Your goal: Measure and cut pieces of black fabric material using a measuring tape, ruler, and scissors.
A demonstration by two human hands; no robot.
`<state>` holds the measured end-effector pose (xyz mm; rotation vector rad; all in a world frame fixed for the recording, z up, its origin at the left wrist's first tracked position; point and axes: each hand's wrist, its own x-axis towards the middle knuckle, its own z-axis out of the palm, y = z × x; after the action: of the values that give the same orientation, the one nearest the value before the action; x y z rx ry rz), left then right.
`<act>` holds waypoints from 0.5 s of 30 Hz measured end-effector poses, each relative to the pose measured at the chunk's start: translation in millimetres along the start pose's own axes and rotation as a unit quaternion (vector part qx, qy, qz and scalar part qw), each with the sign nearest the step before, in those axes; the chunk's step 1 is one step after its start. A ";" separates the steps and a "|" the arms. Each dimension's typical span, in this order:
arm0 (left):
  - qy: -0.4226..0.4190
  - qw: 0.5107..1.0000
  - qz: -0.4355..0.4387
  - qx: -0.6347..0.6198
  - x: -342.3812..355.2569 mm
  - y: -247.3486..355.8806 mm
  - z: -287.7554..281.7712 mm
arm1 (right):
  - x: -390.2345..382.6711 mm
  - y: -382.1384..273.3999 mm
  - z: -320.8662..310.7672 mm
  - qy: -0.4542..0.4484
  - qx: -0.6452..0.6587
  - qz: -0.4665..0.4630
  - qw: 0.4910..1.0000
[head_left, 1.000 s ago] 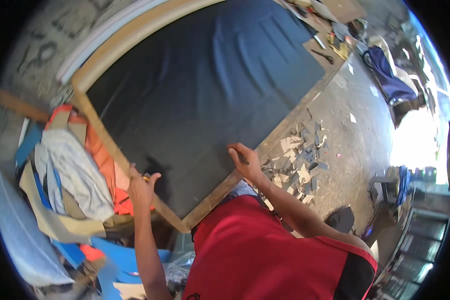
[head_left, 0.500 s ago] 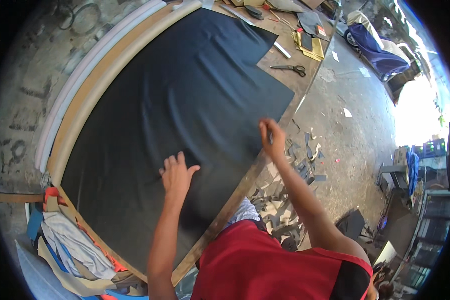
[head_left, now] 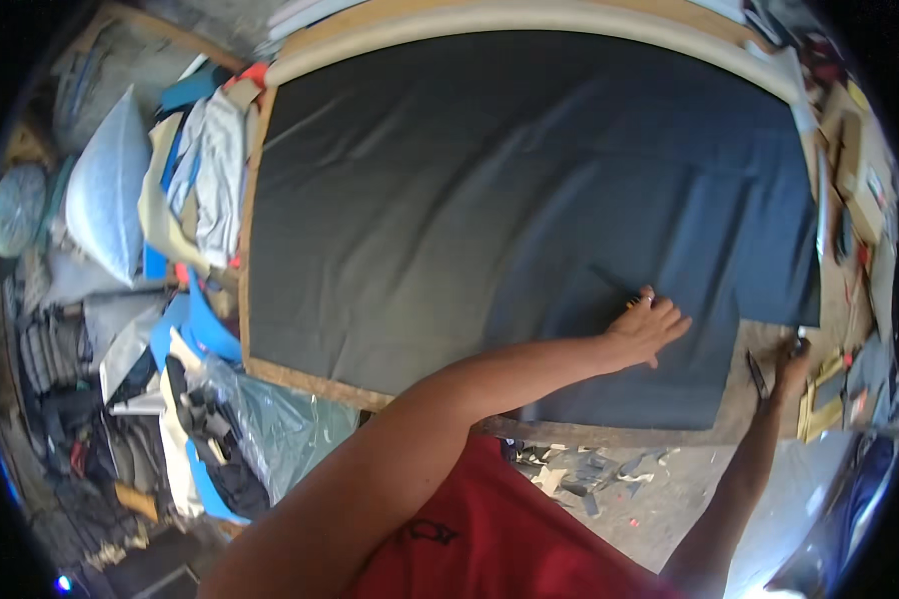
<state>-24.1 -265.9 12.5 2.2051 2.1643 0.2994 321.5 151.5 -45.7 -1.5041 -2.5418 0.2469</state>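
A large black sheet, like leatherette or fabric, lies over the table with soft creases and a notch cut in its right side. My left hand rests on it, palm down with fingers spread. A slim dark and yellow tool lies by its fingers; whether they touch it I cannot tell. At the notch, my right hand is closed around the near end of a pale metal ruler, the rest of which runs partly under the sheet. Dark-handled scissors lie just left of that hand.
A beige roll lines the table's far edge. Yellow pieces and cardboard sit at the right. Folded cloths, a pale blue cushion and plastic film crowd the left. Scraps litter the floor below the front edge.
The view has swung so the table lies crosswise. My right hand has gone from the sheet's near edge to the ruler at the notch; my left hand has moved rightward across the sheet.
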 end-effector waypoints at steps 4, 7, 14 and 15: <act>0.122 0.985 -0.037 -0.113 -63.5 -54.6 -26.7 | 7.8 -30.5 19.3 0.099 -0.040 -0.052 0.993; 0.198 0.954 -0.167 -0.151 -150.6 -102.1 -69.2 | 1.5 2.6 -25.0 0.150 -0.043 -0.107 0.982; 0.248 0.818 -0.512 0.082 -485.2 -187.4 -121.7 | -121.0 -102.4 -53.9 0.339 -0.111 -0.095 0.929; 0.220 0.781 -0.582 0.057 -532.8 -195.9 -131.1 | -146.2 -136.8 -52.8 0.366 -0.088 -0.069 0.924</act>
<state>-243.8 -804.1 50.4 0.4409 3.3026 0.6194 286.9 -39.2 27.3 -1.1524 -2.0638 -0.4897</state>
